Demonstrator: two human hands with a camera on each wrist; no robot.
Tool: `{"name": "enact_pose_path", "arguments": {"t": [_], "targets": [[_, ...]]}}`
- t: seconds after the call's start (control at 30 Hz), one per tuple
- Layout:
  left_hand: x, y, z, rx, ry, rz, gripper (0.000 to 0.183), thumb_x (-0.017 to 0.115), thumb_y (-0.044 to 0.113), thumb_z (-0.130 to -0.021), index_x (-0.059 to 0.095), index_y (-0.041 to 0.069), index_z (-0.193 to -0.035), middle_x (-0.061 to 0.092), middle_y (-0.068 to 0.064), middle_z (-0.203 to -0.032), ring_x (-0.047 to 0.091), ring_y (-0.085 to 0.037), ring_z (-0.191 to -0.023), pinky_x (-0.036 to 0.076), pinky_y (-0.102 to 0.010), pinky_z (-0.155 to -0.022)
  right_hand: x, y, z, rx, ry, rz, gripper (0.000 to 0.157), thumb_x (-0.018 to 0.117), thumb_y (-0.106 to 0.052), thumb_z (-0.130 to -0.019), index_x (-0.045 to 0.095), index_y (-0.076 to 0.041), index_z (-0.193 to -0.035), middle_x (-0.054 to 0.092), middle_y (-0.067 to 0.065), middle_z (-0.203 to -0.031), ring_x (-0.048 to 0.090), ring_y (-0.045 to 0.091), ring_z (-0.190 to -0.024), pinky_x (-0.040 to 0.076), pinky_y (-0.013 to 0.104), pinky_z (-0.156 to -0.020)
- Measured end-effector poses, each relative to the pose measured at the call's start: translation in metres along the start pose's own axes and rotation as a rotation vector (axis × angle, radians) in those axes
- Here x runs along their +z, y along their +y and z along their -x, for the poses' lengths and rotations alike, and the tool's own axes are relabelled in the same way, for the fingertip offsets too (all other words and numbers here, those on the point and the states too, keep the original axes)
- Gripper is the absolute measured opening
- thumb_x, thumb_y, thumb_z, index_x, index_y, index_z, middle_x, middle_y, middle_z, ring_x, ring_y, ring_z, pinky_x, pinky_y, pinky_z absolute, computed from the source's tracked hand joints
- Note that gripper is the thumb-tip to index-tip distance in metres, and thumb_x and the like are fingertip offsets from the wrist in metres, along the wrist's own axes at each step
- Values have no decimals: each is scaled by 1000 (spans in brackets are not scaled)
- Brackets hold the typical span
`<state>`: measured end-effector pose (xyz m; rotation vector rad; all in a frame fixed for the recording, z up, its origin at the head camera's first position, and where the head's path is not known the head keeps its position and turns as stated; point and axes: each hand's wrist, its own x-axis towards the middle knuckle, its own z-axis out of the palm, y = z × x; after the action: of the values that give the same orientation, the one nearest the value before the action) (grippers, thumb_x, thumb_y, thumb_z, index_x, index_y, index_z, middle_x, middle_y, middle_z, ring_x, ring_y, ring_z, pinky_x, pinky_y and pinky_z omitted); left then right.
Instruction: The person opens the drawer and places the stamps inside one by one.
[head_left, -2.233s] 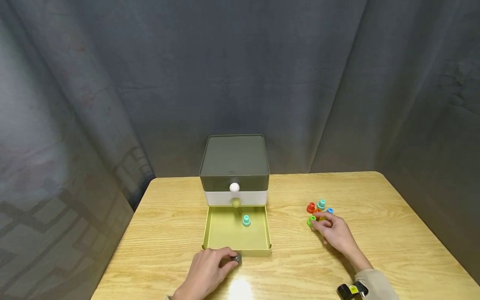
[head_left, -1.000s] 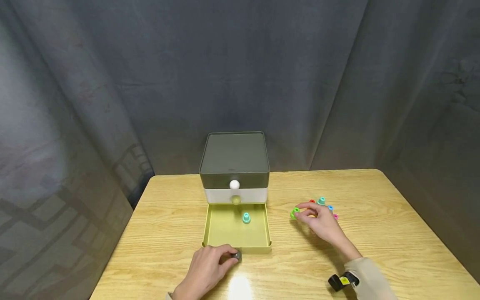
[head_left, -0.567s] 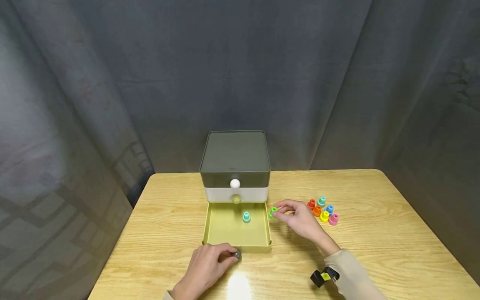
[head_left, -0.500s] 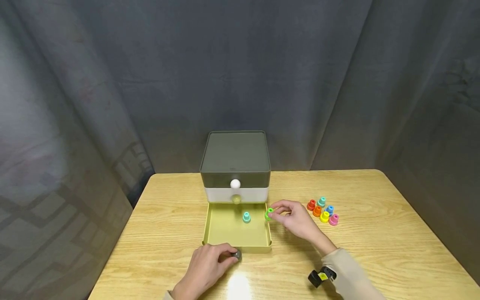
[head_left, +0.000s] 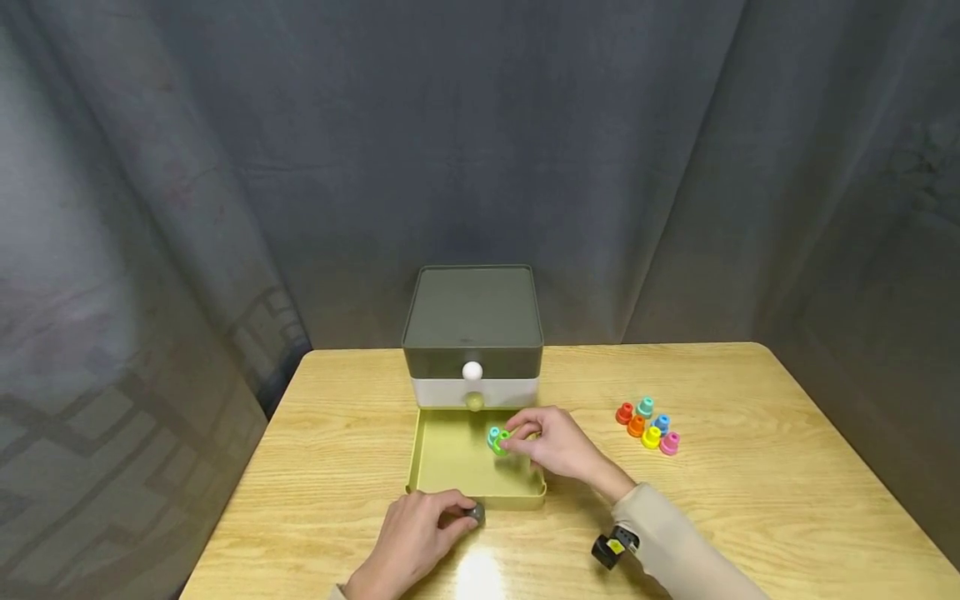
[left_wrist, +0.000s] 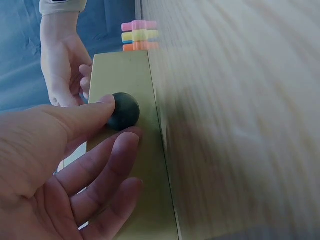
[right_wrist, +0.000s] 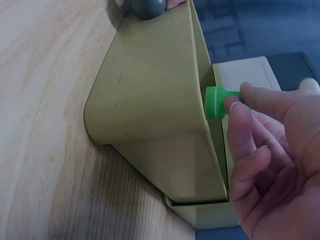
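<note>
My left hand pinches the dark round knob of the pulled-out yellow-green drawer between thumb and forefinger. Over that drawer, my right hand holds a green stepped plastic peg by its narrow end, with thumb and fingertips. The peg's wide base points down in the head view. Close behind and left of it, a teal peg stands in the drawer, partly covered by the green one. From the right wrist view, the green peg's base appears just above the drawer's rim.
Above the drawer sit a white drawer and a dark grey top drawer, both pushed in. Several coloured pegs, among them a yellow peg and a pink peg, stand at the right on the wooden table.
My right hand has picked up the green peg from the group at the right and carried it left over the drawer. The left hand has stayed on the knob.
</note>
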<state>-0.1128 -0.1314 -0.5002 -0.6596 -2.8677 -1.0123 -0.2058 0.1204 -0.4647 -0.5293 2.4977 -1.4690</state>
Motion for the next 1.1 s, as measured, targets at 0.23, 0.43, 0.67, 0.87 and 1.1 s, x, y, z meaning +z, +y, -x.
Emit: {"name": "enact_pose_path", "arguments": {"t": [0.23,0.43,0.67,0.87,1.1], "targets": [[0,1,0,1,-3,3,14,84,27,-92,82,20,-103,83,9,-93,66,8,-73,51,-16,-63,11,-3,-7,-16,-38,59,18,85,-20,-92,80,-9,-104,81,7,-86,63,20,-42,50,26,-42],[-1,0,-1,-5,1,-1,13,84,27,-92,83,21,-103,83,10,-93,64,9,-72,49,-16,-62,22,-6,-13,-23,-44,108,21,88,-21,-90,82,-8,-106,82,3,-83,56,7,-37,48,25,-40],[0,-1,0,-8,-9,8,14,84,28,-92,83,19,-103,82,10,-90,63,10,-70,48,-15,-61,34,-9,-16,4,53,330,23,95,-28,-80,86,-15,-98,80,-7,-76,63,3,-46,57,26,-66],[2,-2,0,-4,-9,32,14,84,28,-92,83,19,-103,82,11,-88,64,9,-71,49,-16,-62,40,-10,-14,1,116,429,23,97,-30,-76,86,-19,-93,79,-10,-75,64,-1,-62,48,23,-58],[1,-2,0,-11,-8,32,14,84,29,-92,82,20,-103,81,11,-88,64,9,-70,48,-16,-61,42,-10,-14,22,126,437,23,97,-31,-76,86,-21,-93,79,-12,-75,65,-1,-63,46,23,-56]]}}
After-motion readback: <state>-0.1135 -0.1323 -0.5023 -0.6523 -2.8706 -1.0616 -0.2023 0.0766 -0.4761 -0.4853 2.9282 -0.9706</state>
